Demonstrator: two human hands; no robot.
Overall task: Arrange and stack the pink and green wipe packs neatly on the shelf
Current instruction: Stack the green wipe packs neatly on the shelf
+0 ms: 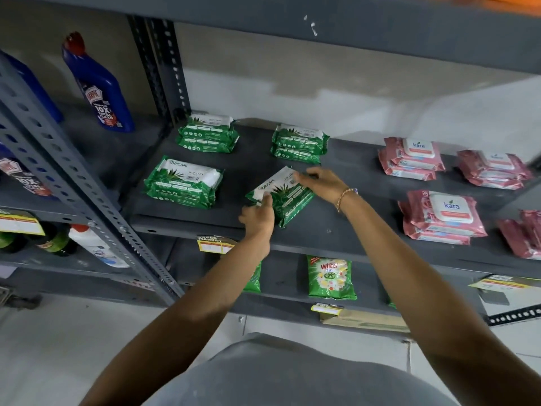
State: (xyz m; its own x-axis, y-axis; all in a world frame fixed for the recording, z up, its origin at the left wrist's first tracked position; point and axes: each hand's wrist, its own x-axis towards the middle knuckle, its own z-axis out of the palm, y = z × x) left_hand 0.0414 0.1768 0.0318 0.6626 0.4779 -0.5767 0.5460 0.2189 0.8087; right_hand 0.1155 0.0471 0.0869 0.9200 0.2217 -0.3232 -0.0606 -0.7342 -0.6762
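Observation:
A green wipe pack (285, 196) lies skewed on top of another green pack near the front of the grey shelf (336, 227). My left hand (257, 218) grips its near left corner, and my right hand (320, 183) holds its far right end. Three other green stacks rest on the shelf: front left (183, 181), back left (207, 133), back middle (298, 143). Pink wipe stacks sit to the right: back (411, 158), far back right (493, 168), front (442, 213), and one cut off at the right edge (524, 232).
Blue cleaner bottles (98, 86) stand on the neighbouring rack at left, behind a perforated grey upright (87, 183). Below, green detergent pouches (330, 278) stand on the lower shelf. Yellow price tags (215, 244) hang on the shelf edges. An upper shelf (351, 24) overhangs.

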